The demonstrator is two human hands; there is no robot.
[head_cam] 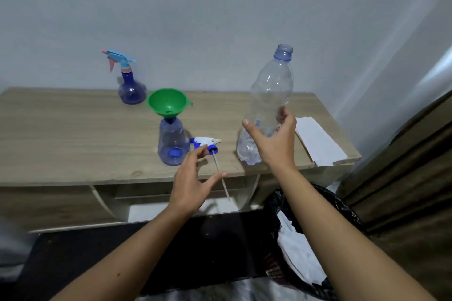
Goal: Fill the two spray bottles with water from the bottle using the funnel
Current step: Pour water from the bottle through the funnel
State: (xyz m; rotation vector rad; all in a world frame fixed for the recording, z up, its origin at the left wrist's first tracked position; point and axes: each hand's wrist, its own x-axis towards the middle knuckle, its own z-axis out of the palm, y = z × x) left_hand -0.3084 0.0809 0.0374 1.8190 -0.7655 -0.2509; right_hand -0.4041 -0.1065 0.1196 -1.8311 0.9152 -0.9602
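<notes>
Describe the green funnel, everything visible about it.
The green funnel looks like glossy moulded plastic: a wide round bowl narrowing to a short spout, with a small tab on its right rim. It sits upright, slightly tilted, its spout in the open neck of the near spray bottle, which stands on the wooden table with its trigger head off. Only that bottle touches it; neither hand does. The bowl looks empty.

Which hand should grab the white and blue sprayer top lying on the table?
Probably the left hand. Its open fingers already hover just beside the sprayer top, near the bottle with the green funnel. The right hand is at the big clear bottle.
</notes>
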